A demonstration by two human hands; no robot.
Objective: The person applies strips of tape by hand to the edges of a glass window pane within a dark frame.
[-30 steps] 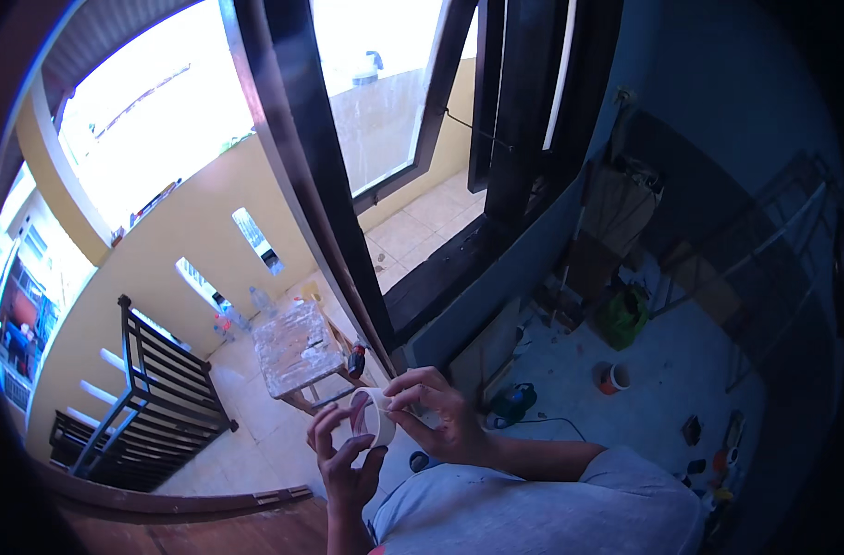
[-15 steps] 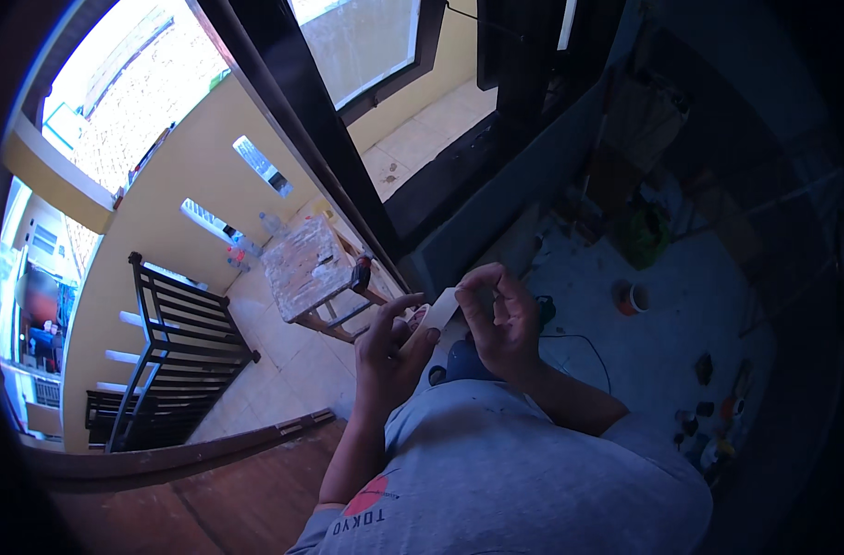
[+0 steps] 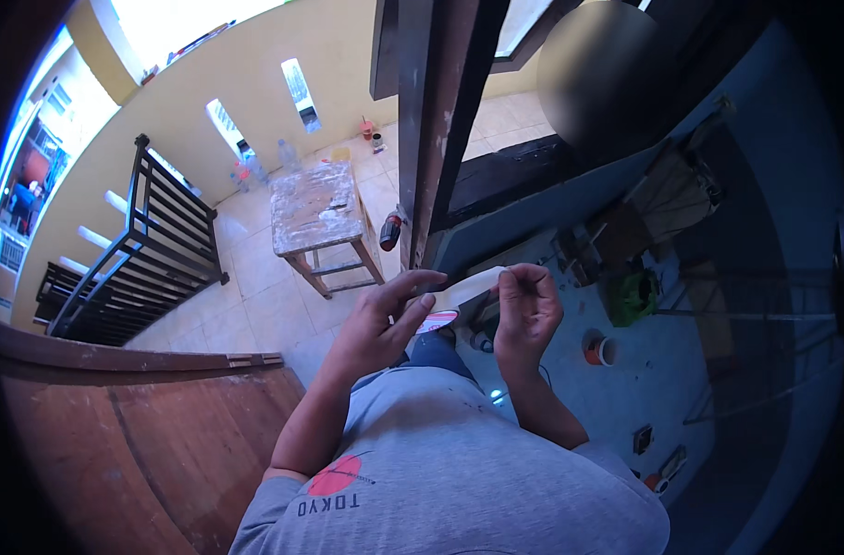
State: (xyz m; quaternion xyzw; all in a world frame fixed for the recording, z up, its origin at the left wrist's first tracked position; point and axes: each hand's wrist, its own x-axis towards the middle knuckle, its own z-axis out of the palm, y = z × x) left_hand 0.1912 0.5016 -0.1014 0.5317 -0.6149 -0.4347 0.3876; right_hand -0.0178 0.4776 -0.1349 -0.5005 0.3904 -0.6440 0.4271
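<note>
A roll of pale masking tape [image 3: 437,321], its core marked pink and white, sits in the grip of my left hand [image 3: 371,324]. The thumb and fingers close around its upper side and partly hide it. From the roll a short whitish strip of tape [image 3: 477,285] runs up to the right. My right hand [image 3: 527,316] pinches the free end of that strip between thumb and forefinger. Both hands are in front of my body, close to the dark door frame [image 3: 429,129].
Beyond my hands stands a paint-splattered stool [image 3: 315,208]. A red and black tool handle [image 3: 391,233] juts out by the frame. At left is a black slatted rack [image 3: 144,250], with a brown wooden panel [image 3: 135,435] below. An orange-white bucket [image 3: 599,350] and green bag [image 3: 633,296] lie right.
My hands have moved farther apart, and the strip of tape between them looks longer. The view has swung, so the stool and rack now appear from a different angle.
</note>
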